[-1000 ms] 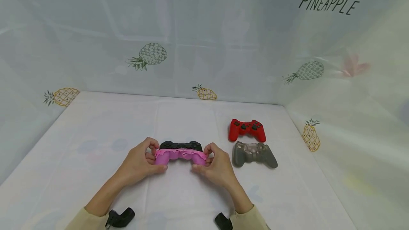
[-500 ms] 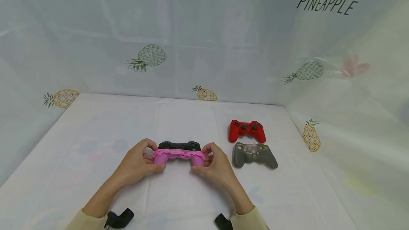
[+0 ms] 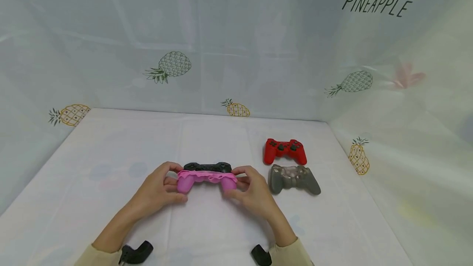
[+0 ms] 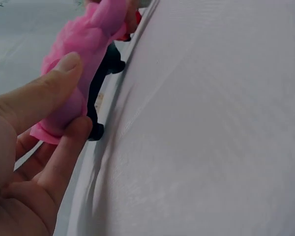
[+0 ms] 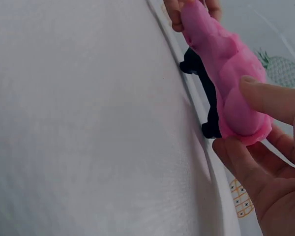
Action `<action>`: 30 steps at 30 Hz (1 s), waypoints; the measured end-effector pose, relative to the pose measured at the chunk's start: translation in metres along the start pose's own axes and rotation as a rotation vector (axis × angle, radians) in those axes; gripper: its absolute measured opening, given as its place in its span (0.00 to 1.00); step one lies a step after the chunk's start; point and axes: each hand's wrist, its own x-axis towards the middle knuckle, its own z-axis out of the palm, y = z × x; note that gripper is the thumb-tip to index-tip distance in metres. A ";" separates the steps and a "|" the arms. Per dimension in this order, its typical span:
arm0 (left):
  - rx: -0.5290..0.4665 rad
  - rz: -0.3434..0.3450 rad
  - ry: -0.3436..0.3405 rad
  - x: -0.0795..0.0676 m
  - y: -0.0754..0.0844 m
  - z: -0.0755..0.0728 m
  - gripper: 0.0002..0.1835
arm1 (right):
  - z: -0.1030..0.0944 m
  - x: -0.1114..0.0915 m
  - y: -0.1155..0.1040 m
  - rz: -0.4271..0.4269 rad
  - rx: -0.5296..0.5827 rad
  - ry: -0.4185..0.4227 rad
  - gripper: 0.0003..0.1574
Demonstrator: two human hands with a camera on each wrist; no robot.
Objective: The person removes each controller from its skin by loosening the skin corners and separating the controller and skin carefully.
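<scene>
A pink rubbery sleeve (image 3: pixel 207 176) with a wavy edge covers the near side of a black game controller (image 3: pixel 207 167), held up between both hands close over the table. My left hand (image 3: pixel 157 188) grips its left end, with the thumb (image 4: pixel 64 73) across the pink handle and fingers at the edge where pink meets black. At the other end my right hand (image 3: pixel 253 190) holds the right handle the same way, its thumb (image 5: pixel 255 91) against the pink surface. In both wrist views the controller's black thumbsticks face the white tabletop.
Right of the hands, a red game controller (image 3: pixel 284 150) lies on the white tabletop (image 3: pixel 122 147). A grey, glossy controller-shaped piece (image 3: pixel 294 179) lies just nearer than it. Pineapple-printed sheets (image 3: pixel 236 73) stand around the table's back and sides.
The covered controller has shifted slightly left. The left thumb has slid down and left off the front of the handle in the head view. The red controller and grey piece stay put.
</scene>
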 end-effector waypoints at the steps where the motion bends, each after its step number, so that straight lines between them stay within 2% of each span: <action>1: 0.007 0.001 0.007 0.000 0.000 0.000 0.43 | 0.000 0.000 0.000 0.004 0.016 0.002 0.36; 6: 0.036 -0.004 0.041 0.000 0.002 0.000 0.41 | -0.001 0.001 -0.001 0.010 0.037 0.009 0.39; 10: 0.037 -0.005 0.037 -0.001 0.005 0.001 0.39 | 0.000 0.001 -0.001 0.015 0.036 0.029 0.36; 14: 0.051 -0.010 0.028 -0.001 0.008 0.001 0.38 | 0.000 0.001 -0.002 0.022 -0.009 0.039 0.31; 22: 0.142 0.001 0.028 0.000 0.010 0.002 0.35 | 0.002 0.003 -0.001 -0.039 -0.138 0.033 0.29; 30: 0.192 0.010 0.008 0.000 0.008 0.003 0.33 | 0.002 0.001 -0.001 -0.031 -0.180 0.003 0.30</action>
